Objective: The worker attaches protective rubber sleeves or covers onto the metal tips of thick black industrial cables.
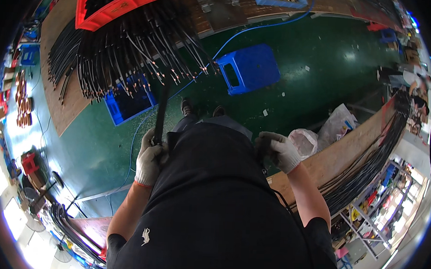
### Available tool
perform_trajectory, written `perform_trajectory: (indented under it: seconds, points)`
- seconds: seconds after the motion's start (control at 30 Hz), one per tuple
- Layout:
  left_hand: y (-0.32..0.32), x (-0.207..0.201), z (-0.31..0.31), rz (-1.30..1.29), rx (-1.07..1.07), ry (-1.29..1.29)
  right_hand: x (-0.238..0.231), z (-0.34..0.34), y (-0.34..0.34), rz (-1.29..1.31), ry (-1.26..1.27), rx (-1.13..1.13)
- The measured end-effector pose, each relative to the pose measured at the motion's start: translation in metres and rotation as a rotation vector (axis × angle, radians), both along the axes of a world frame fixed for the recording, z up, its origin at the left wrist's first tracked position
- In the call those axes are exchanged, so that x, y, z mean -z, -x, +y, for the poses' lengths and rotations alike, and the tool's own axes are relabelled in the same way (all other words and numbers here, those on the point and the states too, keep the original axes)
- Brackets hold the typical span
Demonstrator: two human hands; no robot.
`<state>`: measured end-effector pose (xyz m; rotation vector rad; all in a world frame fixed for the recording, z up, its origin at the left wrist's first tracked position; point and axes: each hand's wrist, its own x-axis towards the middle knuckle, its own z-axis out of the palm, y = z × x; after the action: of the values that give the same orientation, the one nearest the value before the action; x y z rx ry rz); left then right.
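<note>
My left hand [149, 160], in a pale knitted glove, is drawn in close beside the black shirt [213, 197], its fingers wrapped about the near end of a black strip [162, 110]. The strip runs forward from this grasp, its far end close to the copper-tipped ends of the black cables [128, 49], which are heaped on the worktop [66, 116] and overhang its edge. My right hand [283, 153], gloved likewise, is raised on the other side of the shirt, well apart from the left, its fingers curled inward; something dark lies against them, and at this angle I cannot tell whether they pinch it. A red bin [100, 22] sits among the cables; a blue stool [259, 69] and a blue tub [114, 112] rest on the green floor [296, 46]. As to handling, I judge the strip light and springy, since it extends nearly straight from one hand without evident sag; it should bend under pressure rather than break. Its smooth-looking face may slide a little, though the knitted glove ought to give good friction. The surest hold is across the flat near the end, with a second grasp farther along to check whipping.
</note>
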<state>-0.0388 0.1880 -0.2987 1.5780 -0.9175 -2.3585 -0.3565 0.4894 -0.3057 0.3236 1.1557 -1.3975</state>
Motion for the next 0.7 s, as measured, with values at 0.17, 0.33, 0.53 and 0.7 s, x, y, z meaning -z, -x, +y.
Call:
perform_trajectory:
  seconds: [0.17, 0.33, 0.53, 0.7]
  points:
    - [0.010, -0.011, 0.008, -0.084, -0.066, 0.118, 0.012, 0.003, 0.005, 0.159, -0.284, 0.068]
    - [0.009, -0.010, 0.009, -0.124, -0.008, 0.145, 0.014, 0.000, 0.007, 0.213, -0.343, 0.186]
    - [0.030, -0.006, 0.002, -0.081, 0.183, 0.197, -0.007, -0.056, 0.022, 0.364, -0.342, -0.487]
    - [0.029, 0.019, -0.011, -0.021, 0.294, 0.240, 0.040, -0.091, 0.008, 0.376, -0.245, -0.776]
